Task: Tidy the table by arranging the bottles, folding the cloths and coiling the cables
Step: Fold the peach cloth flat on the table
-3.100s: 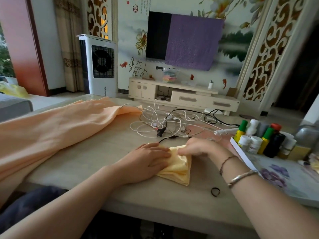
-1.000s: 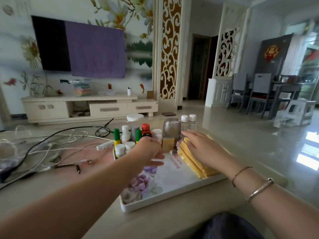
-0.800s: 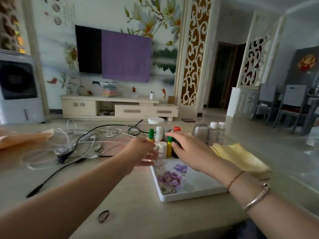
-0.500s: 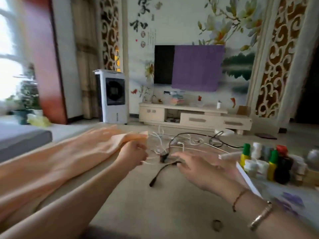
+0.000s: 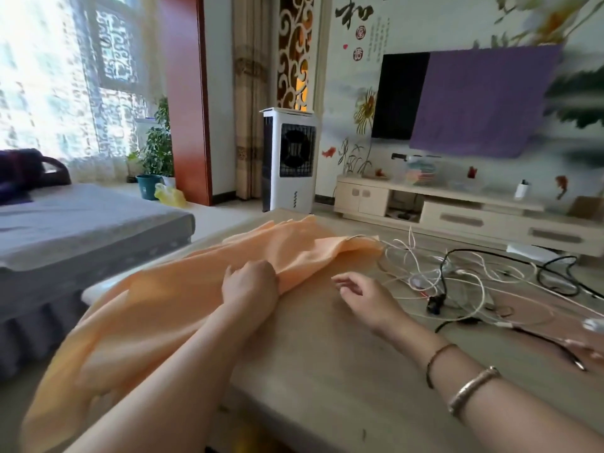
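1. Your left hand is down on the big orange cloth, fingers curled over a bunched fold at its near edge. That's a grip on the fabric.
2. Your right hand sits just above the table, a little to the right of the cloth, fingers loosely spread and relaxed, holding nothing.
3. The cloth is unfolded and rumpled, stretched along the left side of the table from the far edge to the near-left corner, where it spills over the side.
4. Its far right tip reaches the pile of cables, and a white lead lies right at that corner; whether cloth covers cable there, I can't tell.
5. The cables are a loose tangle on the right half of the table: thin white leads looped over each other, and a black lead curling through them towards the right edge.
6. A small black plug lies in the middle of the tangle, well clear of your right hand.
7. On your right wrist, a thin cord bracelet and a metal bangle.
8. Beyond the table: a white air cooler on the floor, a low TV cabinet, and a screen half draped in a purple cover.
9. Off to your left, a grey couch.
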A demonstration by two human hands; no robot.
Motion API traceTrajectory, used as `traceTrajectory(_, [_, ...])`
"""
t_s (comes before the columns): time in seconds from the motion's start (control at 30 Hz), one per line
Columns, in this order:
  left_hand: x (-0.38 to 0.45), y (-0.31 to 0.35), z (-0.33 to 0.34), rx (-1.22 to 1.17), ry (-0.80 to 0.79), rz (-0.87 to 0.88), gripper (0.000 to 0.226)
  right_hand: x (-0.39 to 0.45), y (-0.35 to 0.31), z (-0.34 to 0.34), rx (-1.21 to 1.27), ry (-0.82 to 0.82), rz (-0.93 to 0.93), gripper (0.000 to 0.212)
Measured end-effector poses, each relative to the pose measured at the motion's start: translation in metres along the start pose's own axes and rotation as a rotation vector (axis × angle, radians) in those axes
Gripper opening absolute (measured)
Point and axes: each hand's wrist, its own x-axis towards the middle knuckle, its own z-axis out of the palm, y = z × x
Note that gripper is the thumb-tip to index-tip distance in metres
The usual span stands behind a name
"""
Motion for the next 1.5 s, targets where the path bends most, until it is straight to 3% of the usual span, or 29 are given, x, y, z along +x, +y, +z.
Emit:
traceTrajectory(0.1, [-0.006,0.011,-0.004,-0.173,0.015,0.011,0.031,0.001,-0.01,0.004,0.292,0.003,0.156,0.016])
traceTrajectory(0.2, [-0.015,0.031,-0.01,-0.466,-0.044,0.046,0.033,-0.006,-0.018,-0.002,0.634,-0.108,0.337,0.03])
traceTrajectory(0.3, [-0.026,0.056,-0.01,-0.81,-0.178,0.032,0.028,-0.009,-0.015,-0.014,0.686,-0.125,0.378,0.043])
traceTrajectory(0.53, [-0.038,0.097,-0.008,-1.247,-0.498,0.115,0.021,-0.013,0.005,-0.074,0.622,0.071,0.428,0.011])
traceTrajectory(0.57, [-0.038,0.099,-0.007,-1.236,-0.519,0.166,0.02,-0.014,0.007,-0.083,0.606,0.084,0.432,0.005])
traceTrajectory(0.63, [-0.037,0.106,0.0,-1.117,-0.503,0.281,0.025,-0.014,0.016,-0.109,0.578,0.159,0.447,0.015])
traceTrajectory(0.77, [-0.036,0.11,0.014,-0.832,-0.417,0.445,0.029,-0.004,0.034,-0.169,0.47,0.478,0.449,0.005])
traceTrajectory(0.83, [-0.035,0.109,0.021,-0.597,-0.451,0.53,0.046,-0.001,0.047,-0.196,0.34,0.531,0.425,0.021])
traceTrajectory(0.97, [-0.033,0.109,0.033,-0.257,-0.665,0.556,0.077,-0.022,0.058,-0.201,-0.193,0.365,0.288,0.045])
traceTrajectory(1.13, [-0.033,0.111,0.037,0.066,-0.702,0.647,0.102,-0.087,0.052,-0.169,-0.487,-0.158,0.058,0.063])
traceTrajectory(1.33, [-0.036,0.106,0.044,0.078,-0.663,0.65,0.095,-0.123,0.047,-0.147,-0.597,-0.414,0.032,0.093])
traceTrajectory(1.5, [-0.042,0.101,0.053,0.021,-0.597,0.666,0.084,-0.13,0.037,-0.146,-0.591,-0.466,0.111,0.077])
